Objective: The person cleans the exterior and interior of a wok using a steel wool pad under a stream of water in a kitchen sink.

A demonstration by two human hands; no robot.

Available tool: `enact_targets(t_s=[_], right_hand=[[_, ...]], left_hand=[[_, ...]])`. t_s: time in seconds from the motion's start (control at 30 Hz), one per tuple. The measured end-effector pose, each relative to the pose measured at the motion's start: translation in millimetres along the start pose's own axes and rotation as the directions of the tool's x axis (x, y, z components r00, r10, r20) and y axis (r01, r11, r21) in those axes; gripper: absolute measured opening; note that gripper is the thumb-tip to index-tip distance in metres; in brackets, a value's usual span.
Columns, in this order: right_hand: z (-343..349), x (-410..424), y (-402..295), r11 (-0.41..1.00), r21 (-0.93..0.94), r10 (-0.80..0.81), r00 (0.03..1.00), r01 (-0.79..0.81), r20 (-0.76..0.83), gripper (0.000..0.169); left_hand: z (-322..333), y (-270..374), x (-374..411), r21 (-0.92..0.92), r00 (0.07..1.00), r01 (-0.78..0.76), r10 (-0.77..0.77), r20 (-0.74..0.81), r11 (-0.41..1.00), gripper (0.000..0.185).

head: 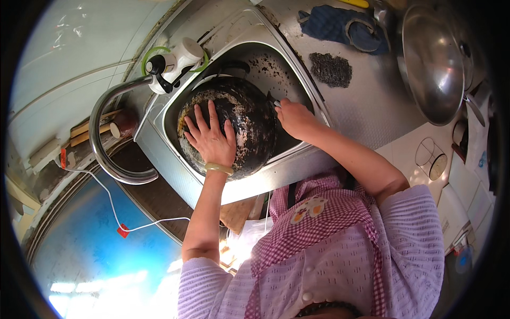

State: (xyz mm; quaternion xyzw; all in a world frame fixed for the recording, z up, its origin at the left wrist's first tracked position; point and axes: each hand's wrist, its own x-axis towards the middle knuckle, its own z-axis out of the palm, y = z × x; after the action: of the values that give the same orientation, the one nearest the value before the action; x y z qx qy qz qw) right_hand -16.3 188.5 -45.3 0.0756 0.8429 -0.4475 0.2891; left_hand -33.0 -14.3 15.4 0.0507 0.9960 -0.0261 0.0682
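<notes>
A blackened, crusted pan (255, 115) lies bottom up in a stainless steel sink (289, 60). My left hand (213, 139) presses flat on its underside, fingers spread, a pale bangle at the wrist. At the pan's right side, my right hand (297, 119) is closed around the light handle of a small tool (272, 97) with a dark, pointed end near the pan's edge. The tool's exact kind cannot be told. Dark flakes (269, 67) are scattered over the sink floor. Part of the pan's loop handle (237, 67) shows behind it.
A curved metal faucet (97, 123) arches left of the sink. On the steel counter (370, 107) to the right lie a dark scouring pad (330, 70) and a blue cloth (342, 28). A large metal wok (432, 65) stands farther right, near a wire holder (430, 159).
</notes>
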Motion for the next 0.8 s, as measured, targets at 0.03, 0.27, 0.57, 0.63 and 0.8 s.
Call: enact_targets(t_s=[0.03, 0.27, 0.57, 0.63, 0.8], right_hand=[[0.4, 4.7, 0.2, 0.999, -0.032, -0.004, 1.000, 0.004, 0.010, 0.031], [9.4, 1.0, 1.3, 0.999, -0.040, 0.036, 0.999, -0.036, -0.005, 0.033], [15.9, 10.9, 13.7, 1.000, 0.007, -0.018, 0.999, 0.018, -0.029, 0.035], [15.7, 2.8, 8.2, 0.999, -0.010, 0.042, 0.999, -0.042, -0.012, 0.036], [9.9, 57.0, -16.0, 0.998, -0.049, -0.036, 0.998, 0.034, -0.045, 0.037]], left_hand=[[-0.6, 0.6, 1.1, 0.009, 1.000, -0.003, 0.003, 0.004, 1.000, 0.055], [0.2, -7.4, -0.5, -0.019, 1.000, -0.019, 0.019, 0.006, 1.000, 0.057], [0.7, -7.5, 0.6, -0.022, 1.000, -0.004, 0.004, 0.014, 1.000, 0.058], [2.4, -7.4, 0.3, -0.021, 1.000, -0.004, 0.004, 0.007, 1.000, 0.058], [-1.0, -1.1, 4.5, -0.053, 1.000, -0.020, 0.020, 0.003, 0.998, 0.057]])
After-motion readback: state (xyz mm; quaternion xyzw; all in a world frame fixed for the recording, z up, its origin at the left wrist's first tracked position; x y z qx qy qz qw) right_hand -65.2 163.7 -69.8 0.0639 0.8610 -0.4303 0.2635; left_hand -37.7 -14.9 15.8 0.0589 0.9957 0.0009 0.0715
